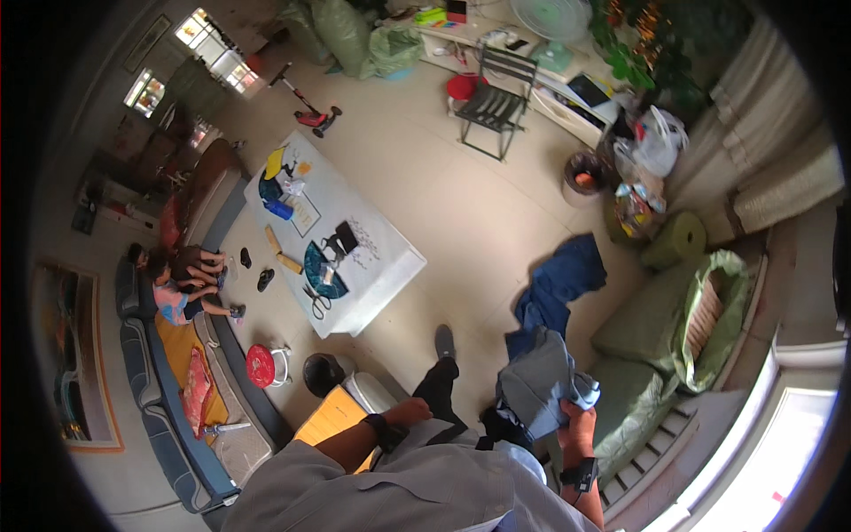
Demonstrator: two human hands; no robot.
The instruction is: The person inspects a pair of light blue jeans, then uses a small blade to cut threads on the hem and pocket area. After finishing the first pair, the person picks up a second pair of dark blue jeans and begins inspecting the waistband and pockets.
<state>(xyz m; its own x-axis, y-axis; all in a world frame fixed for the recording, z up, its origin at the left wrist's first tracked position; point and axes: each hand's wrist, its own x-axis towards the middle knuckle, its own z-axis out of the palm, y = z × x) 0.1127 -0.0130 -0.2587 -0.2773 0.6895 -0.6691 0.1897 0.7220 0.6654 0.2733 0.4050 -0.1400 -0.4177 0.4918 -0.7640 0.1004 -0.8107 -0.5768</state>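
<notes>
My right hand is closed on the edge of a grey-blue garment, which hangs over the seat beside my right leg. Just beyond it, dark blue jeans lie spread on the floor, touching or nearly touching the garment. Curled in front of my body, my left hand rests close to my black-trousered leg; whether anything is in its fingers is hidden. Some black cloth sits bunched between my lap and the garment.
A covered table stands ahead with scissors on it. A red-topped stool is left; stuffed green sacks sit right. Farther off are a folding chair, a bin and a scooter. People sit on the sofa.
</notes>
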